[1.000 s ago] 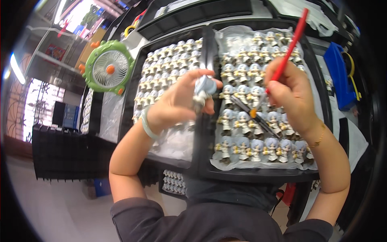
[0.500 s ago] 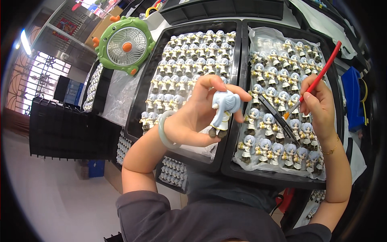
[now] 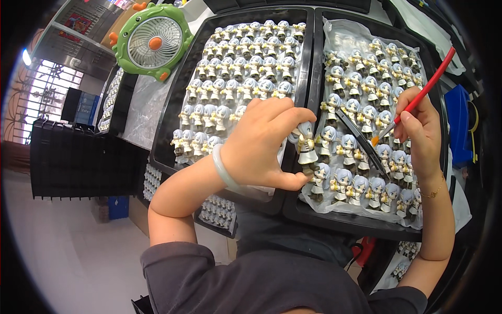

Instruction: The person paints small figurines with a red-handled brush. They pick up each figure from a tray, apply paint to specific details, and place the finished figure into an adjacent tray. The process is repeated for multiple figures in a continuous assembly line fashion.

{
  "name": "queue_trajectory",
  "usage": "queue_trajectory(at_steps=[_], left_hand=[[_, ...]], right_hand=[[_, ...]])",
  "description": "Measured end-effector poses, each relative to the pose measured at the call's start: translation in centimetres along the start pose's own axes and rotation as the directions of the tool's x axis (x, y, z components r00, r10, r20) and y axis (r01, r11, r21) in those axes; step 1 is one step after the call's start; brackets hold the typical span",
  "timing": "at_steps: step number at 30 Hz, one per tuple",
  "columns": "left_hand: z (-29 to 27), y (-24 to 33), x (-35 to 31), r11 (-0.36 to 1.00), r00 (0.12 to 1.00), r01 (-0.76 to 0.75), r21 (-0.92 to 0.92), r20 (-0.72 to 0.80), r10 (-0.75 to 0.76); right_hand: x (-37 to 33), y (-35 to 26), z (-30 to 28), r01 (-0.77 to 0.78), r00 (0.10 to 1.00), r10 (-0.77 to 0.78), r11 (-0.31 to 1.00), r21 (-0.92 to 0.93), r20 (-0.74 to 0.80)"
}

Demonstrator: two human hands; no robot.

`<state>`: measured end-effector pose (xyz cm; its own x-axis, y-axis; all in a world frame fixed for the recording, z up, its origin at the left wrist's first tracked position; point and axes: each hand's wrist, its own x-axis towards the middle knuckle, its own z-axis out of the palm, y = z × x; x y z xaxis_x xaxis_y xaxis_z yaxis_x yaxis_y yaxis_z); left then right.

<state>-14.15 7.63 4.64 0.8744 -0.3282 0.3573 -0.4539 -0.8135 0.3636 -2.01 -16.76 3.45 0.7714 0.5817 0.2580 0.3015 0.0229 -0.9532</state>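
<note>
Between the thumb and fingers of my left hand (image 3: 264, 141) is a small figurine (image 3: 306, 144) with pale blue-grey hair, a white outfit and dark boots. It is upright, its front partly showing, over the near left part of the right tray (image 3: 295, 201). My right hand (image 3: 420, 123) grips a red-handled paintbrush (image 3: 430, 82), whose orange bristles point down to the left above the right tray. Beneath the brush tip a dark, slim tool (image 3: 363, 144) lies slantwise across the figurines; its exact kind I cannot make out. Rows of like figurines fill this tray on crumpled plastic.
A second black tray (image 3: 309, 52) of figurines adjoins on the left. Beyond its far left corner stands a green animal-shaped fan (image 3: 154, 43). A blue bin (image 3: 460, 125) sits at the right, and a black crate (image 3: 78, 159) at the left. More figurines (image 3: 217, 212) lie lower down near my left elbow.
My left hand has shifted right with the figurine and turned it from its back to its front. The brush stays in my right hand, slightly lowered at the wrist. The whole view has tilted slightly.
</note>
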Motion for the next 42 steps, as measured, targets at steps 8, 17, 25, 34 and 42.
queue_trajectory(at_steps=[8, 17, 25, 34, 42], left_hand=[[0.2, 0.2, 0.0, 1.000, 1.000, -0.019, 0.015, -0.012, 0.019], [0.0, -0.3, 0.2, 0.995, 1.000, -0.021, -0.094, -0.002, 0.021], [-3.6, -3.4, -2.4, 0.979, 0.988, 0.149, -0.138, 0.052, -0.144], [-4.1, -4.3, -8.5, 0.886, 0.800, 0.315, 0.341, 0.407, -0.442], [-5.5, -3.9, 0.7, 0.981, 0.843, 0.148, 0.126, 0.502, -0.192]], right_hand=[[0.1, 0.0, -0.1, -0.006, 1.000, 0.007, 1.000, -0.008, 0.030], [0.6, 0.3, -0.1, 0.024, 1.000, -0.024, 0.999, -0.028, 0.002], [1.0, 1.6, -2.2, 0.075, 0.994, -0.084, 0.989, -0.127, -0.070], [0.1, -1.1, -1.1, 0.154, 0.988, -0.155, 0.983, -0.099, 0.001], [-0.1, -0.5, 1.2, 0.046, 0.978, -0.032, 0.997, -0.066, 0.204]])
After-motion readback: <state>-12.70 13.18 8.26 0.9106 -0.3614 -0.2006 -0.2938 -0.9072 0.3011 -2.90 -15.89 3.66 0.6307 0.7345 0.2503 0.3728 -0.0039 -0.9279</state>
